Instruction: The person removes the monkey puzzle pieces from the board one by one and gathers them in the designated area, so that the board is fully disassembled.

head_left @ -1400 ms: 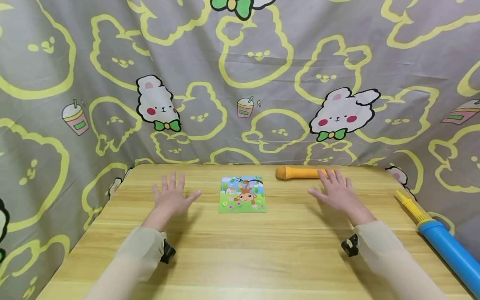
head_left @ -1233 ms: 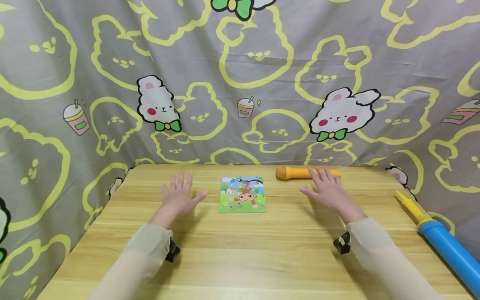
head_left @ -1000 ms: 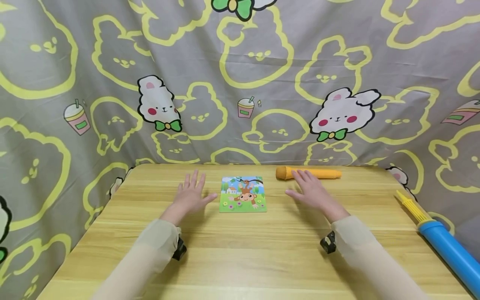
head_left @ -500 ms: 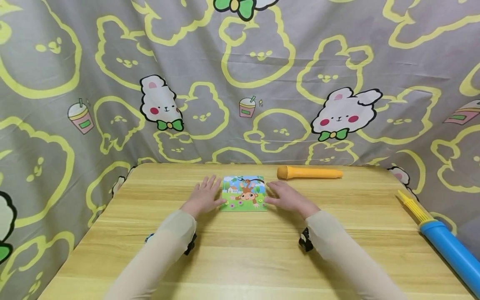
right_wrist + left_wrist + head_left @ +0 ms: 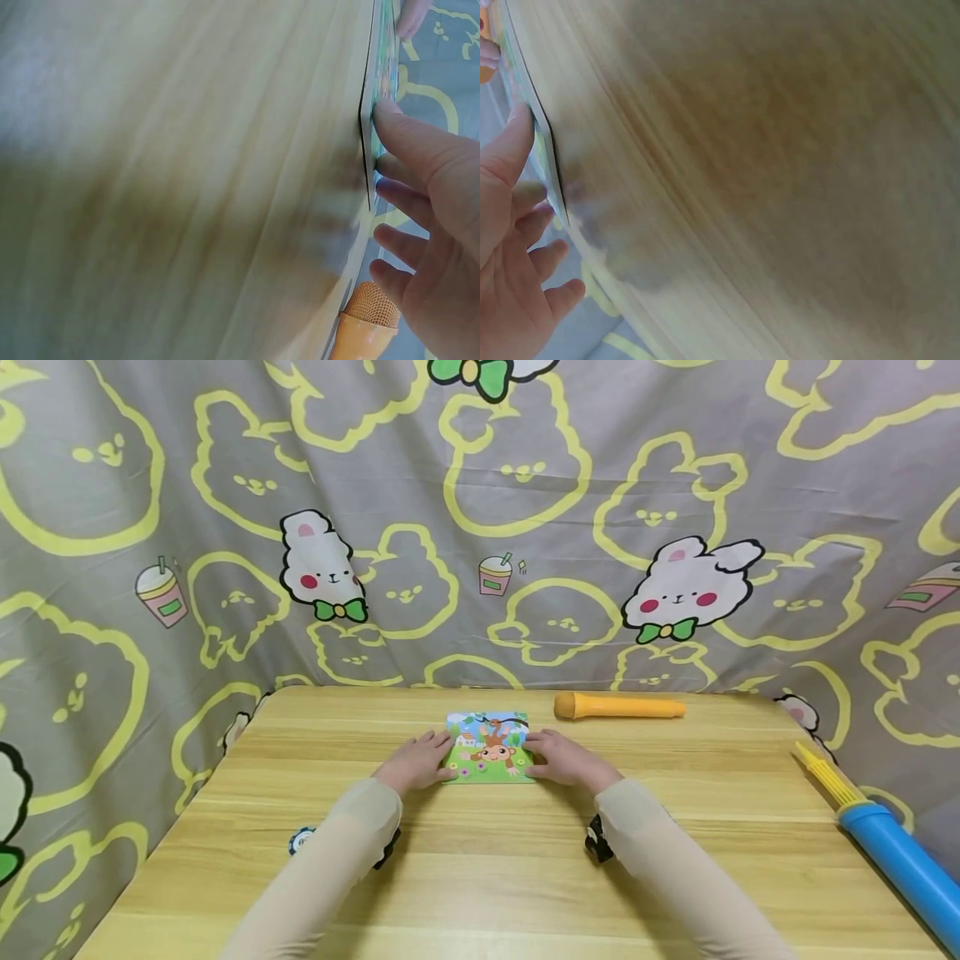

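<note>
A thin square picture board (image 5: 489, 760) with a cartoon monkey lies on the wooden table in the head view. At its left side is my left hand (image 5: 417, 760), fingers slightly bent, fingertips and thumb at the edge. Mirroring it on the right, my right hand (image 5: 567, 760) meets the opposite edge. In the left wrist view, the thumb (image 5: 514, 142) overlaps the board near a corner while the outer fingers spread off it. The right wrist view shows that hand's thumb (image 5: 409, 131) against the board, its other fingers loosely bent.
An orange toy microphone (image 5: 622, 706) lies along the table's back edge, right of the board. A blue and yellow pump-like tube (image 5: 892, 852) rests at the right edge. A blue-and-white round chip (image 5: 302, 841) shows beside the left sleeve. A patterned curtain (image 5: 525, 552) hangs behind the table (image 5: 487, 885).
Both hands have moved inward from either side to the picture board's edges, their spread fingers now bent more. The board stays in place. The chip has come into view beside the left sleeve.
</note>
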